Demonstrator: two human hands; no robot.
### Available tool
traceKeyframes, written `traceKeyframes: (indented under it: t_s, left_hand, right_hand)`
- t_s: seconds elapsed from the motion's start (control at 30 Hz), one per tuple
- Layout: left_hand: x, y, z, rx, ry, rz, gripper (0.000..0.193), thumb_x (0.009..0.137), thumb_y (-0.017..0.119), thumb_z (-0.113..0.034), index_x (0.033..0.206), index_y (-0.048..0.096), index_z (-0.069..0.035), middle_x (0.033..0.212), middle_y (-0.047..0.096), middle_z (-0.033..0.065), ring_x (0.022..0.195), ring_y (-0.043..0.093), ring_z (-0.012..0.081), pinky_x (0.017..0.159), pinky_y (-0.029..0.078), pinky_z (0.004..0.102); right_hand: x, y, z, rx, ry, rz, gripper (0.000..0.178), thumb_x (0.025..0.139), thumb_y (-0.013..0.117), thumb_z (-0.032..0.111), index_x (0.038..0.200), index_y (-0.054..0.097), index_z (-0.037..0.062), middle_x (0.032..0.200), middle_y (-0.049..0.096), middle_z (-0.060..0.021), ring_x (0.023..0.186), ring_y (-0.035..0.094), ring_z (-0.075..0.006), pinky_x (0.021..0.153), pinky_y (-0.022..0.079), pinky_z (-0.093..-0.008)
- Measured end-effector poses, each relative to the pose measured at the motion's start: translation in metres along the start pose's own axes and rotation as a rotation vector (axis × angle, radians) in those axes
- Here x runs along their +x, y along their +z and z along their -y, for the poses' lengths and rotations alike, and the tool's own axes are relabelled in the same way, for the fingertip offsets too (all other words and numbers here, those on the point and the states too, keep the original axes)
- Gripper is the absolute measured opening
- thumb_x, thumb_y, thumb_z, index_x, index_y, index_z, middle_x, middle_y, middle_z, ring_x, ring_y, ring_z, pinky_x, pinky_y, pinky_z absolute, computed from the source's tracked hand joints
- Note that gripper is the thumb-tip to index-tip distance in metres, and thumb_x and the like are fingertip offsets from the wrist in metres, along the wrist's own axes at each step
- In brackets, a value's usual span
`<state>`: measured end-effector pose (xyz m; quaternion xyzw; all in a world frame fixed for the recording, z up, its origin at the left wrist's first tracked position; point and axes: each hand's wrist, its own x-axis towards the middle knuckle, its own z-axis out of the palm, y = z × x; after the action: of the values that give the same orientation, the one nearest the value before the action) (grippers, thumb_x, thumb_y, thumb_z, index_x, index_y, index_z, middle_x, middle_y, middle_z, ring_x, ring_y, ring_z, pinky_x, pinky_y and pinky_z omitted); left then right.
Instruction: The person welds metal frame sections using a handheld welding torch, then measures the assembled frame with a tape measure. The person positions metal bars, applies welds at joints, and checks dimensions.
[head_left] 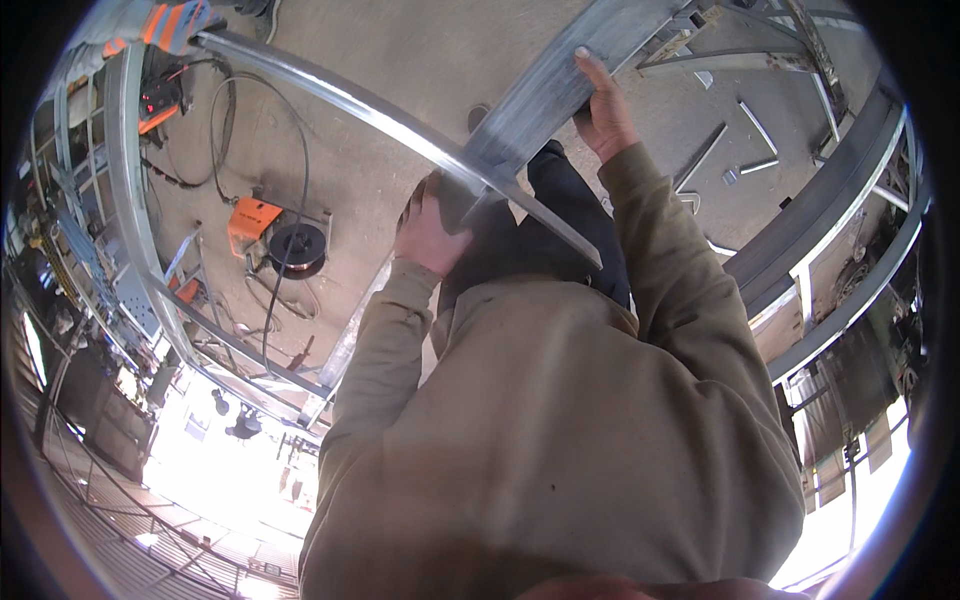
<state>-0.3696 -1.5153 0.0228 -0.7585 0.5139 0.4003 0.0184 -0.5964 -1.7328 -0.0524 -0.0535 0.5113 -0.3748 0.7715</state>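
My right hand [608, 112] clamps one wide beam [560, 75], slanting away ahead of me; my left hand [432, 228] is by its near end, grip unclear. One thin bar [370, 105] crosses there, one co-worker's glove [178, 25] at its far end.

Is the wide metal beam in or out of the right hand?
In: the right hand grips the wide metal beam by its edge, thumb on its upper face.
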Motion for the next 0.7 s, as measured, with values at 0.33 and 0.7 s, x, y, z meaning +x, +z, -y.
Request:
traceKeyframes:
  t_s: [0.33,0.7]
  left_hand:
    - [-0.015,0.024,-0.008,0.051,0.057,-0.268,0.102,0.074,0.085,-0.031,0.157,0.034,-0.003,0.149,0.048,0.0259,0.136,0.048,0.0449,0.114,0.040,0.0515]
    - [-0.015,0.029,-0.009,0.141,0.122,-0.327,0.096,0.080,0.082,-0.032,0.157,0.034,0.000,0.150,0.047,0.0265,0.135,0.048,0.0458,0.114,0.040,0.0540]
  right_hand:
    - [0.008,-0.006,-0.002,-0.014,-0.038,0.023,0.048,0.089,0.080,0.034,0.124,0.062,0.0086,0.120,0.066,-0.0040,0.116,0.060,-0.0229,0.104,0.045,-0.0418]
    - [0.006,-0.001,0.002,-0.004,-0.006,-0.003,0.046,0.093,0.076,0.031,0.128,0.061,0.0056,0.126,0.065,-0.0050,0.116,0.062,-0.0232,0.102,0.048,-0.0423]
